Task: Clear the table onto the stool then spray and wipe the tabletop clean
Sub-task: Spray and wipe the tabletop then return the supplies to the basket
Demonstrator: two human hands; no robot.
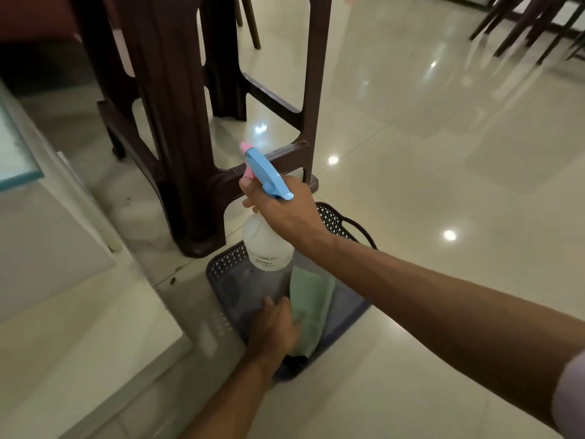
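Note:
My right hand [281,210] grips the neck of a clear spray bottle [267,245] with a blue trigger head and pink nozzle, holding it above a dark perforated basket [221,264] on the floor. My left hand [273,327] reaches down into the basket and touches a folded green cloth [311,305] lying inside it. Whether the fingers hold the cloth is hidden. A tall dark brown plastic stool [177,128] stands just behind the basket. The glass-topped table's corner [15,153] shows at the left edge.
A white cabinet or table base [47,232] fills the left side, close to the basket. Glossy cream floor tiles [443,153] spread out to the right. Dark chair legs [522,26] stand far off at the top right.

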